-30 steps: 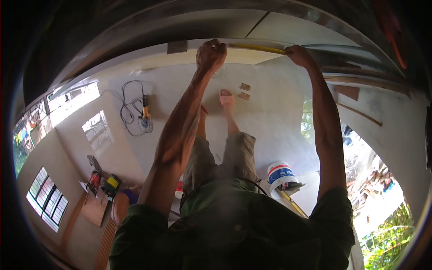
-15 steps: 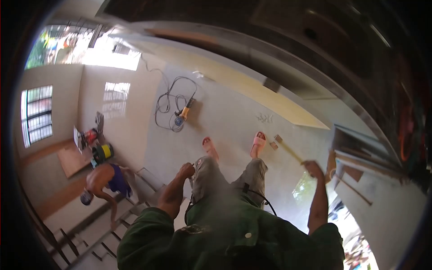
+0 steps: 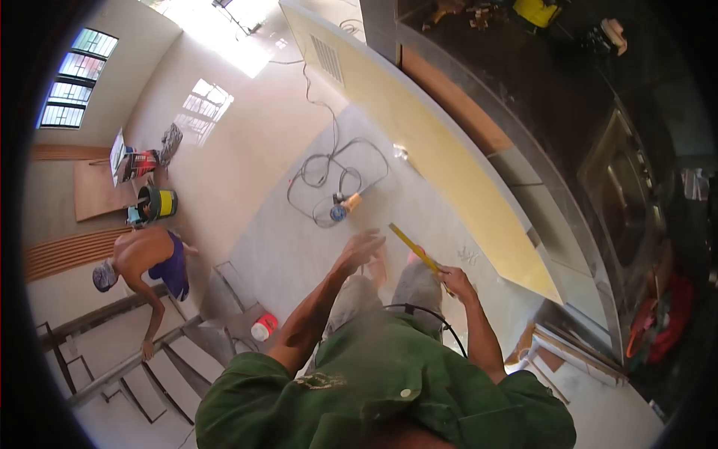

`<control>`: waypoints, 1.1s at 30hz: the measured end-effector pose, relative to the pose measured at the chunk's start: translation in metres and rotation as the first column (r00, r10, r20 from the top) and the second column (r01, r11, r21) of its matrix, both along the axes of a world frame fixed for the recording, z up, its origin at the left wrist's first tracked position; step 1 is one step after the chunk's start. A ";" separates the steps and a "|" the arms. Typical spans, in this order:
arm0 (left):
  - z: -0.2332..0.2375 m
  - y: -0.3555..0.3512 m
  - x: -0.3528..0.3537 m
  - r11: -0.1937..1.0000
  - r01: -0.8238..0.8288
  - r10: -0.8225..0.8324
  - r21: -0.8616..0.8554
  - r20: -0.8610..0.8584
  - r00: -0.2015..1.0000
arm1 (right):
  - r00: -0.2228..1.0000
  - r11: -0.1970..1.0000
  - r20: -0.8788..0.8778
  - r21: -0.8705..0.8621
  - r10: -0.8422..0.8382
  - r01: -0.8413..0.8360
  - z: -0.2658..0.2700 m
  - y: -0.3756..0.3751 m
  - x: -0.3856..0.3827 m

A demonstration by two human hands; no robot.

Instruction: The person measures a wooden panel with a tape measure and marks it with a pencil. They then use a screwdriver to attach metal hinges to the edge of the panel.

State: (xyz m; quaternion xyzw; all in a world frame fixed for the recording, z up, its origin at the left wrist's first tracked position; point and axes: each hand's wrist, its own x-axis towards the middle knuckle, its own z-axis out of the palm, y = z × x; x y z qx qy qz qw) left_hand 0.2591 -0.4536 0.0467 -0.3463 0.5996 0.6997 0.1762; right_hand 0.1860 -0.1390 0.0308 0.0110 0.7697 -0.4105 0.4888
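My right hand is closed on the near end of a narrow yellow tape measure blade, which slants up and left from the fist. My left hand is raised in front of my knees with its fingers stretched out, just left of the blade's far end. I see nothing held in it. Beyond both hands, an angle grinder with an orange-yellow body and blue disc lies on the grey floor, its black cord looped around it.
At left a bent-over person reaches a hand to a metal frame. A red container stands near that frame. A yellow cabinet panel and dark countertop run along the right. Boards lie at lower right.
My right hand has swung inward with the tape measure blade, now in front of my legs. My left hand has moved forward and right, its fingers opening from a fist. The view has shifted.
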 end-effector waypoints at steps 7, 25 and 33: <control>0.004 -0.110 -0.125 0.983 -0.104 0.081 -0.151 -0.150 0.985 | 0.912 0.970 -0.331 0.060 0.241 -0.235 -0.027 -0.132 -0.100; 0.012 -0.487 -0.336 0.920 -0.248 0.222 -0.302 -0.119 0.968 | 0.868 0.960 -0.411 0.107 0.279 -0.258 -0.001 -0.405 -0.332; -0.108 -0.809 -0.600 0.933 -0.184 0.121 -0.310 -0.213 0.970 | 0.644 0.947 -0.714 0.317 0.274 -0.052 -0.022 -0.593 -0.395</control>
